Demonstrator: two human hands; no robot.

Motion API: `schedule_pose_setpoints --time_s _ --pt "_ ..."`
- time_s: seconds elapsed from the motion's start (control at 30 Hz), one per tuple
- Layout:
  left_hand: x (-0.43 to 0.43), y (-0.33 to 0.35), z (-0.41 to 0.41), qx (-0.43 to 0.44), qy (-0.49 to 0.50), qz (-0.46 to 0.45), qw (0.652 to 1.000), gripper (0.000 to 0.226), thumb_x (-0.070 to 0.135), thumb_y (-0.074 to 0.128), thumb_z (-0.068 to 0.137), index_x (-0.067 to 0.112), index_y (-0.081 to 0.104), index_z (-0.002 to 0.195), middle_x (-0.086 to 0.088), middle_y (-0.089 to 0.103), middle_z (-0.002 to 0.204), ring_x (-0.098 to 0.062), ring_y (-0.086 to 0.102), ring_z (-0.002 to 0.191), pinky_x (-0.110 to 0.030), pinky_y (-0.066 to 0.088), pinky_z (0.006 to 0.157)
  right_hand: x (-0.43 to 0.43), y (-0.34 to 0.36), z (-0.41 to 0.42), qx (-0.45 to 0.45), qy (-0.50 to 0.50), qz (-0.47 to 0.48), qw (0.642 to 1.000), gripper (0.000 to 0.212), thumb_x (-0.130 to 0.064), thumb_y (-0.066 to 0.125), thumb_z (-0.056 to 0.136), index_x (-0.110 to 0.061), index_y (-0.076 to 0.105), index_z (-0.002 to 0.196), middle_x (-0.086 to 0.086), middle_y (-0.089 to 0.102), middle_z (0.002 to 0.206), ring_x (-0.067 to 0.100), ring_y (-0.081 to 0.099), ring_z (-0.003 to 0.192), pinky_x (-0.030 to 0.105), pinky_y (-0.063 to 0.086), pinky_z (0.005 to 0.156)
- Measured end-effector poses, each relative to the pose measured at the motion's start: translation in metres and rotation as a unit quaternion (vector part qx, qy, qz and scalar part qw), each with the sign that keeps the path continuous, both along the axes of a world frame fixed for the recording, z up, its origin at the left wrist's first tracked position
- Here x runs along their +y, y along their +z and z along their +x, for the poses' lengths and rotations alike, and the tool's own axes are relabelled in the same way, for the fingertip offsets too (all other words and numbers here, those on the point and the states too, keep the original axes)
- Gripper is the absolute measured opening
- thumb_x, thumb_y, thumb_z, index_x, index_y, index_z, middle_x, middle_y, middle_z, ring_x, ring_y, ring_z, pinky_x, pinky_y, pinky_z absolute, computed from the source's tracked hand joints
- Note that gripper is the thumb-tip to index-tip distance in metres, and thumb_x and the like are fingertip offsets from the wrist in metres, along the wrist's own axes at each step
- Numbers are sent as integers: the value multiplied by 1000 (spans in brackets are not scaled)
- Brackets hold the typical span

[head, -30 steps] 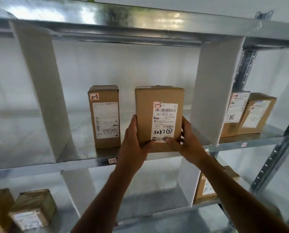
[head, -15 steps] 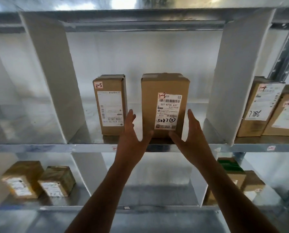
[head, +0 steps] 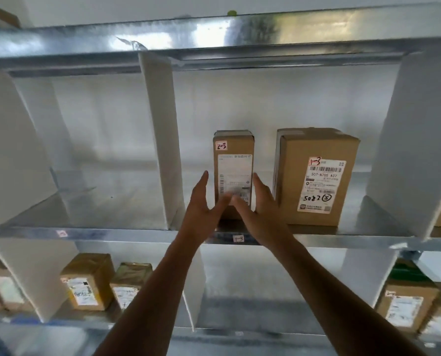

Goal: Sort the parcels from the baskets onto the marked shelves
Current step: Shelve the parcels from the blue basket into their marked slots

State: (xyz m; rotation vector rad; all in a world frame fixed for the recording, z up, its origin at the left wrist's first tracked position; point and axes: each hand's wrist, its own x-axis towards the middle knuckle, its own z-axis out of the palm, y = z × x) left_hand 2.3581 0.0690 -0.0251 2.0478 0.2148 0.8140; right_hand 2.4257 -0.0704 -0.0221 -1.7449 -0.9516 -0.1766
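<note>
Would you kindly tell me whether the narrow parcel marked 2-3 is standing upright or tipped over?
Upright: the narrow parcel stands on its small end on the shelf, long edges vertical, label facing out.

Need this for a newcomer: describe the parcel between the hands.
On the middle metal shelf, find the 1-3 tag between white dividers. Of two upright brown boxes there, it is the left box, between the left hand and right hand. It is narrower than the wide box and marked 2-3.
</note>
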Motion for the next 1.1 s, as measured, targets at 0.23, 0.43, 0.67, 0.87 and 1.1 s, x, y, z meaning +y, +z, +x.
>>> schedule_pose_setpoints --time_s 0.23,0.43,0.67,0.87,1.1 --pt "-3 -1 -2 -49 -163 -93 981 67 40 46 101 28 18 161 10 33 164 -23 36 149 -54 44 113 -4 -3 -9 68 31 71 995 57 -52 53 102 -38 34 154 -17 49 154 10 51 139 29 55 104" --pt "-28 -35 -74 -83 -176 -71 978 61 49 49 103 40 26 159 10 43 152 -18 51 137 -45 60 94 -63 -26 -74 57 -37 60 996 62 -67 55 95 -47 35 150 -29 53 142 -2 57 127 17 58 89" --pt "-76 -75 -127 -52 -202 -65 976 69 60 50 96 39 28 158 11 43 140 -8 47 136 -29 58 95 -126 -65 -140 58 -131 15 990 54 -55 69 86 -57 40 132 -12 60 127 1 63 115 17 60 80" --pt "-89 -172 -133 66 -258 -118 957 60 69 48 96 50 33 151 11 47 142 -11 50 135 -23 56 94 -169 -153 -142 179 -98 -31 978 64 -50 79 81 -70 39 126 -23 65 123 4 62 123 26 62 86" --pt "-102 -260 -30 206 -260 -159 930 60 59 51 101 51 27 155 11 49 149 -17 59 129 -43 62 91 -172 -256 -26 251 -101 -101 957 73 -33 77 91 -31 37 152 -19 62 133 -4 63 116 15 59 80"
